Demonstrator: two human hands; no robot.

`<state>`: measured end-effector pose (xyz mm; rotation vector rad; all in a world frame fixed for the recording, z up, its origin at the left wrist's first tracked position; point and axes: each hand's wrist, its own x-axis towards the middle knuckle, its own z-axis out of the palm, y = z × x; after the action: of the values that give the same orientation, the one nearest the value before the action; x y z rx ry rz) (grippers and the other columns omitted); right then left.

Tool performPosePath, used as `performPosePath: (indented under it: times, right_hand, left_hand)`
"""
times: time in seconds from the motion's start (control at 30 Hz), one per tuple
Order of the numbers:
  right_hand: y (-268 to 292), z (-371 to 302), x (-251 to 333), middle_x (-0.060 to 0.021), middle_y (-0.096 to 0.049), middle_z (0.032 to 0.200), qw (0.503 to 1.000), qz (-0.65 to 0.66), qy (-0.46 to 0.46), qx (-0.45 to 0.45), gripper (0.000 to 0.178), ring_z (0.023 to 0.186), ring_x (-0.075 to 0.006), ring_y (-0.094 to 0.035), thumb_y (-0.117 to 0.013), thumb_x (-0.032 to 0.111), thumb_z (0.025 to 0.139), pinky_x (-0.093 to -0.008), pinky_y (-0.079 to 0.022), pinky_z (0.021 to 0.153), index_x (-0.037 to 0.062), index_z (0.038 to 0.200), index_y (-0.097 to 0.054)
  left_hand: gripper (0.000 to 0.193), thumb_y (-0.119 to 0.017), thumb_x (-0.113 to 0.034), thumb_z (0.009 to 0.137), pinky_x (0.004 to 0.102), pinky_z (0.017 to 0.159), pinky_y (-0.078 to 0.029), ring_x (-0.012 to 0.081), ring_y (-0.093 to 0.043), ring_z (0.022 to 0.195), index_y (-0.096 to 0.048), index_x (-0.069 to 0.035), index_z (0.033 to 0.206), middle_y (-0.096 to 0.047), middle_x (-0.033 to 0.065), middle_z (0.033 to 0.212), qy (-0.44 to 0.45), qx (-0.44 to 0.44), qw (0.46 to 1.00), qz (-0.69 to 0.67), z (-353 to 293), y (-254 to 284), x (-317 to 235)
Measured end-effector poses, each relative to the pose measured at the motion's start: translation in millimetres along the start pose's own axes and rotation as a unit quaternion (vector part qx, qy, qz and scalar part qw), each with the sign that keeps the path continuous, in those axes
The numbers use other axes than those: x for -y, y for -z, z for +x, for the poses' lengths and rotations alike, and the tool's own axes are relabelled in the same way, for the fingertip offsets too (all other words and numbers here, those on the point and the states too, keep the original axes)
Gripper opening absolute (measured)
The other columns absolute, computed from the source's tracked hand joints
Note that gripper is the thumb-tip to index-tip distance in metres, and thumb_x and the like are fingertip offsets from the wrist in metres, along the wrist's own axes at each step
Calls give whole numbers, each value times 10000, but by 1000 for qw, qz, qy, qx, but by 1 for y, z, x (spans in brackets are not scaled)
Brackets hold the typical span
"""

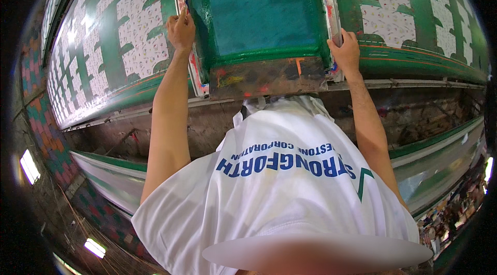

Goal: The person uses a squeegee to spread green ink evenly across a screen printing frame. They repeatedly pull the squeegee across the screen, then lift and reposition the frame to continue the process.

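Note:
A screen-printing frame (269, 75) lies over the long table in front of me, its edges smeared with orange, red, yellow and green ink. Its mesh (264, 11) is blue-green, with wet-looking green along the borders. My left hand (181, 30) is closed on the frame's left rail, fingers curled at the edge. On the opposite rail, lower down, my right hand (345, 55) grips with the thumb on the inner side and the fingers outside. The frame's far end runs out of view at the top.
The green printing table (385, 62) carries white patterned fabric pieces (142, 29) on both sides of the frame. A metal rail (414, 84) edges it on my side. Behind me runs another long table (440, 156). Coloured floor tiles (46, 135) show at left.

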<state>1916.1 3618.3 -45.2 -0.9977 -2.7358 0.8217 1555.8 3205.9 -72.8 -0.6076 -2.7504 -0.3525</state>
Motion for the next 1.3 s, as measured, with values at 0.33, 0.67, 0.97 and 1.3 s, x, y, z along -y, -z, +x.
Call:
performPosePath:
  times: [0.33, 0.67, 0.97, 1.3]
  right_hand:
    - [14, -70, 85, -191, -628, 1328, 972, 51, 209, 89, 513, 1277, -373, -582, -781, 270, 932, -460, -483, 1089, -9, 1340, -645]
    - [-12, -101, 155, -148, -625, 1328, 881, -100, 406, 223, 626, 1250, -329, -606, -755, 20, 752, -431, -520, 1071, 22, 1364, -625]
    - [-46, -108, 187, -90, -677, 1279, 936, -181, 280, 114, 636, 1200, -282, -660, -809, 18, 707, -391, -562, 996, 69, 1325, -671]
    - [-83, 6, 221, -117, -703, 1190, 938, -189, 289, 40, 507, 1114, -308, -694, -735, 11, 789, -414, -590, 937, 47, 1292, -688]
  left_hand:
    - [258, -729, -293, 959, 463, 811, -556, 316, -640, 965, -797, -255, 1206, -637, 96, 983, -17, -70, 996, -51, -2, -13, 8]
    - [309, -715, -235, 963, 476, 887, -525, 365, -595, 1026, -748, -196, 1268, -609, 162, 1070, 6, -62, 988, -140, -2, -19, 11]
    - [349, -675, -243, 988, 518, 958, -484, 400, -547, 1118, -696, -164, 1327, -578, 204, 1194, 16, -52, 988, -148, 1, -19, 12]
    - [211, -660, -153, 993, 513, 999, -451, 386, -551, 1142, -645, -43, 1172, -589, 208, 1210, 39, -90, 971, -218, 2, -7, 11]
